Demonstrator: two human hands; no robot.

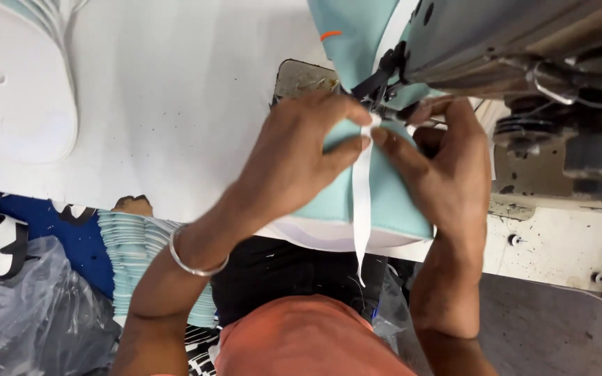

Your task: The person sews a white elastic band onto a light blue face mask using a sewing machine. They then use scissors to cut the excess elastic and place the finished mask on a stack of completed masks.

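Matt mint cloth piece (391, 202), smooth white tape (361, 209), greasy grey metal sewing machine (524, 42), crinkled glossy plastic bag (29, 313)

We see a brightly and evenly lit scene, the light falling from above. The white table (175, 104) is close to washed out, its surface nearly featureless with glare. Soft shadows gather under the left hand (301, 153) and right hand (447, 174), and the space below the table edge is dim. Both hands are slightly smeared by motion blur. The sewing machine (524, 49) looks soft, and the corners appear stretched.
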